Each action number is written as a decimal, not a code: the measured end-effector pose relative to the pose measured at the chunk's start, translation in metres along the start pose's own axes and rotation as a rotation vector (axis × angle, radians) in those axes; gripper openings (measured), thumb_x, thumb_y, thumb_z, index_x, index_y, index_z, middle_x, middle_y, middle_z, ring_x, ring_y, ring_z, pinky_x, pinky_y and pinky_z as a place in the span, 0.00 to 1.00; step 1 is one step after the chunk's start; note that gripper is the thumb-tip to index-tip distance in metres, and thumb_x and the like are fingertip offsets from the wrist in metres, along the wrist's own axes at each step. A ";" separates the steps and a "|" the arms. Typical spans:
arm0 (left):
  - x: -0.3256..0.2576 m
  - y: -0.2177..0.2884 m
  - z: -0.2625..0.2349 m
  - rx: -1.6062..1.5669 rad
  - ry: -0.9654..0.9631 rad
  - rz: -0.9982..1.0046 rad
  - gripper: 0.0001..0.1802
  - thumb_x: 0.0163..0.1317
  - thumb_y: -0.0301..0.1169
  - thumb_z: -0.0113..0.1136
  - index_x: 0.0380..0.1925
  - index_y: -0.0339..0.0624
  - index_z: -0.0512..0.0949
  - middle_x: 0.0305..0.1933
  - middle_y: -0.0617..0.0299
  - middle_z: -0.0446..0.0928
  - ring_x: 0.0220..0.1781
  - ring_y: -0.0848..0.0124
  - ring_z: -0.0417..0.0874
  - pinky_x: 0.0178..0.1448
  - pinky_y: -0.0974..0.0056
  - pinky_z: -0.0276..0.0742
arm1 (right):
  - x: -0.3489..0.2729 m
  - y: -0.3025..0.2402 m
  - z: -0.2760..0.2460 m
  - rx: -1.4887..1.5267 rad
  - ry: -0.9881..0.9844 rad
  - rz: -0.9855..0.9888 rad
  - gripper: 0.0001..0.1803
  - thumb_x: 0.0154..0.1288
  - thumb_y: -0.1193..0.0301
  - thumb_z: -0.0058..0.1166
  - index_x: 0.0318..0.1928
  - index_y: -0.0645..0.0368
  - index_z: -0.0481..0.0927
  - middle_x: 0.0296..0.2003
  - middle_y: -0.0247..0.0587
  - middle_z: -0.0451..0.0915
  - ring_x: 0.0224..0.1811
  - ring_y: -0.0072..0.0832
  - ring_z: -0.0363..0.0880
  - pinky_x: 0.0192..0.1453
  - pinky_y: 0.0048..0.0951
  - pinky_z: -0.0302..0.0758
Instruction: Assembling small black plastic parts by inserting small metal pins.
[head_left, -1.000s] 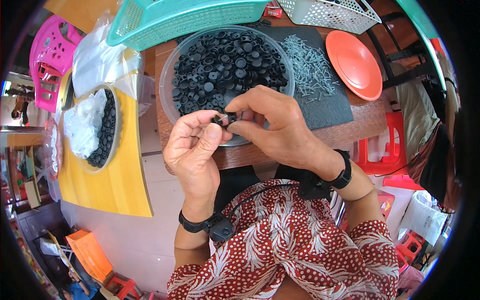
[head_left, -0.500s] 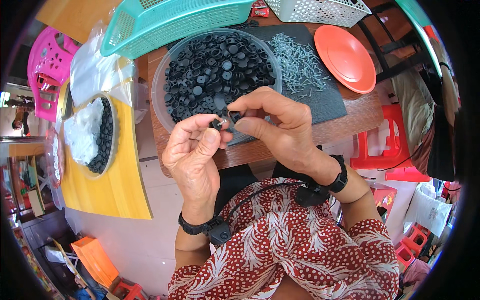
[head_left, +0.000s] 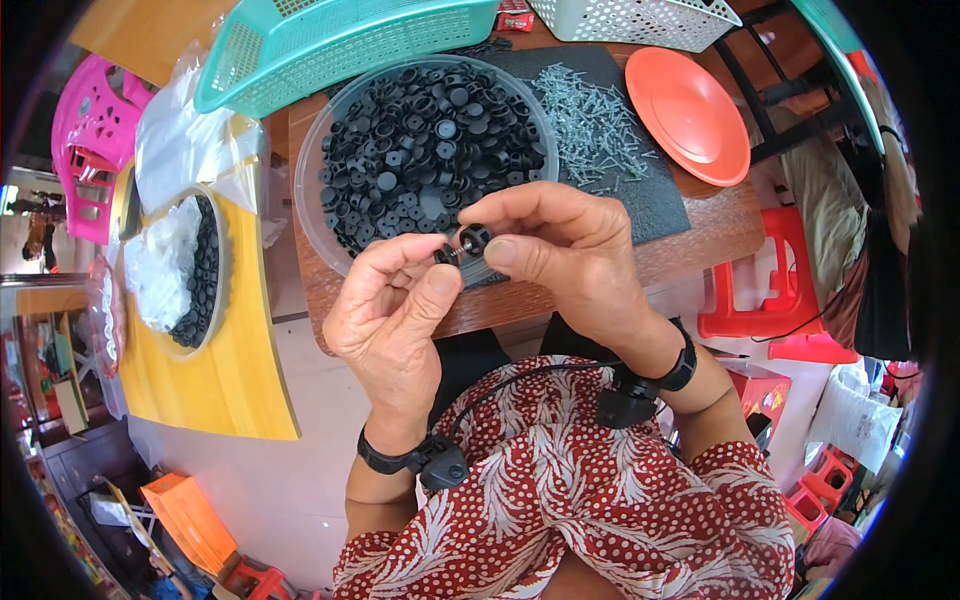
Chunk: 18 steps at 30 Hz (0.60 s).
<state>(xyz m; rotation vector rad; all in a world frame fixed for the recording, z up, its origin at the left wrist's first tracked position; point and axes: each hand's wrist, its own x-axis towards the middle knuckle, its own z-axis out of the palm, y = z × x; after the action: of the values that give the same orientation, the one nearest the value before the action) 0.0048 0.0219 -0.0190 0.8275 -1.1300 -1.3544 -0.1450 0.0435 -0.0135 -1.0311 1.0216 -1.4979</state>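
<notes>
Between the thumb and fingers of my left hand (head_left: pixel 395 310) is a small black plastic cap (head_left: pixel 446 255) with a screw in it, its tip toward the right. My right hand (head_left: pixel 565 240) pinches a second piece, a round black plastic cap (head_left: pixel 474 239) with its hollow side showing. The two pieces are very close together; I cannot tell whether they touch. Both hands are above the near rim of a clear round tub (head_left: pixel 308 190) filled with similar black caps. To the tub's right, a pile of silver screws (head_left: pixel 595 125) lies on a dark mat (head_left: pixel 655 205).
An orange-red plate (head_left: pixel 690 115) sits right of the screws. Behind the tub are a teal basket (head_left: pixel 340 75) and a white basket (head_left: pixel 640 25). On a yellow board (head_left: pixel 255 350) at left stands another tub of black pieces with a plastic bag (head_left: pixel 165 265). A red stool (head_left: pixel 745 290) is at right.
My hands have come closer together, bringing the two black caps nearly into contact. The right-hand cap has turned so its hollow side shows, and the left-hand screw is less visible.
</notes>
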 end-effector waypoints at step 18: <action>0.000 0.005 0.000 0.310 -0.018 0.174 0.11 0.50 0.21 0.68 0.35 0.32 0.80 0.31 0.64 0.75 0.28 0.81 0.72 0.31 0.76 0.67 | 0.000 0.000 -0.002 -0.012 -0.016 0.146 0.11 0.57 0.82 0.56 0.42 0.63 0.82 0.34 0.31 0.81 0.35 0.16 0.75 0.41 0.18 0.74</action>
<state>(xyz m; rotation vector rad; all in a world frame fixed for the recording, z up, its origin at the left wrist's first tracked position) 0.0059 0.0222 -0.0143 0.9147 -1.4154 -1.0594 -0.1472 0.0437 -0.0144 -0.9551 1.0722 -1.3641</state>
